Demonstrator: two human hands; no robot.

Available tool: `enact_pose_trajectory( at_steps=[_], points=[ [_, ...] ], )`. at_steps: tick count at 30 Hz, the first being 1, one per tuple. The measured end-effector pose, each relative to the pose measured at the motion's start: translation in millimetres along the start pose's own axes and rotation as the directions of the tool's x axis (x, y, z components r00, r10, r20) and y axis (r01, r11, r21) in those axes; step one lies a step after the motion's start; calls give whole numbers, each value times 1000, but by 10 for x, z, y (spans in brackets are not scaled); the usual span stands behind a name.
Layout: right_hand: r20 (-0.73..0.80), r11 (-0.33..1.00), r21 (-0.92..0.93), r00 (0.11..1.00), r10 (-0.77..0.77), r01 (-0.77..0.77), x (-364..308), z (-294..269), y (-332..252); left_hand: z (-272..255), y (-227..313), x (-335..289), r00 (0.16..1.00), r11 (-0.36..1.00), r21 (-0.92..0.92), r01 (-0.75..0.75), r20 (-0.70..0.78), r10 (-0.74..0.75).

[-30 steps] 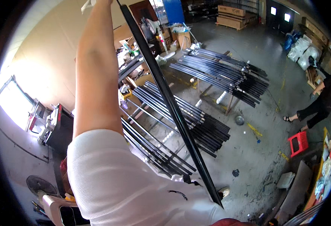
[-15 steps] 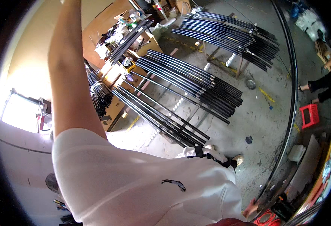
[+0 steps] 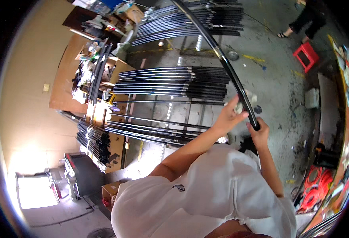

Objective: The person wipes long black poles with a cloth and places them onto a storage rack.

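Both hands meet at the near end of a long black rod [image 3: 218, 51]: my right hand [image 3: 258, 133] is closed around the butt, and my left hand [image 3: 231, 116] pinches a small pale cloth [image 3: 239, 106] against the shaft just above it. I judge this to be the wiping step, right at its start, with almost the whole length yet to be covered. Next, as I see it, the cloth must slide outward along the shaft while the right hand keeps the butt steady, since so long a piece will want to sway.

Glossy and slim, the rod arcs away from my grip up to the top edge of the view, high above the concrete floor [image 3: 277, 83]. Behind it, stacked black rods lie across a rack [image 3: 174, 81]; farther off stand cardboard boxes [image 3: 103, 113], a red stool [image 3: 306, 54] and another person's legs [image 3: 301, 20].
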State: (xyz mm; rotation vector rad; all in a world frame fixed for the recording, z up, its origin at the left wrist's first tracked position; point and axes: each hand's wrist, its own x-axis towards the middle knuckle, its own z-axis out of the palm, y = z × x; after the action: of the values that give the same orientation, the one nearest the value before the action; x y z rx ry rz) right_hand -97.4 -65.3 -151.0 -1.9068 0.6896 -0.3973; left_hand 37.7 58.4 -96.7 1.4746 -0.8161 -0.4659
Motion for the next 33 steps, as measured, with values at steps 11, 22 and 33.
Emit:
enact_pose_trajectory(
  at_steps=[11, 22, 33],
  points=[
    [-10, 995, 60, 997, -76, 77, -430, -193, 463, 26, 302, 316, 977, 827, -544, 141, -58, -205],
    [-82, 999, 39, 997, -10, 13, -539, -571, 426, -55, 433, 419, 981, 850, -520, 88, -102, -164],
    [266, 971, -232, 957, 113, -51, -607, -860, 543, -773, 624, 625, 935, 860, -509, -37, -320, -150]
  ],
)
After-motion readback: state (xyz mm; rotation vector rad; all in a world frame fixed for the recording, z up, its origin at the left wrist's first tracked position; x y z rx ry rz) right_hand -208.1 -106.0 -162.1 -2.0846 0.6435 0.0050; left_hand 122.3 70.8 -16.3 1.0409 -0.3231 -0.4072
